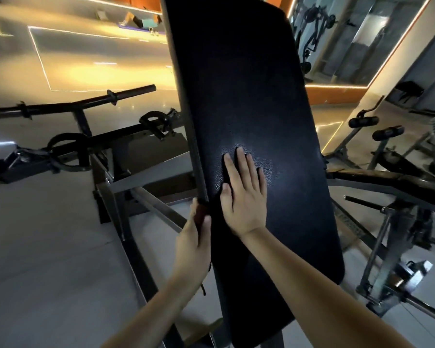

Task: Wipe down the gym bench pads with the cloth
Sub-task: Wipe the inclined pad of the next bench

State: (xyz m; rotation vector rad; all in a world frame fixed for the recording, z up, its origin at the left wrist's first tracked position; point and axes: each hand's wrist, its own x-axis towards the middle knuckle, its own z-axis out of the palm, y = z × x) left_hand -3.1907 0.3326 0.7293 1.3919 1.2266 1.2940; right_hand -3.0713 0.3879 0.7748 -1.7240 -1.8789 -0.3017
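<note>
At centre frame, right hand [244, 194] flat on the long black bench pad [236, 84].
Fingers straight and spread, pressing a dark cloth [218, 180] against the pebbled surface, cloth hard to tell from the pad and showing only beside thumb and forefinger. Just lower left, left hand [194, 242] gripping the pad's left edge, thumb curled over the front, fingers wrapped behind. Pad tilted up toward the top of frame. Left of frame, grey metal frame [146, 177] and barbell [60, 106] over pale floor [48, 247].

Right hand [244, 194] presses flat on bench pad [236, 84].
</note>
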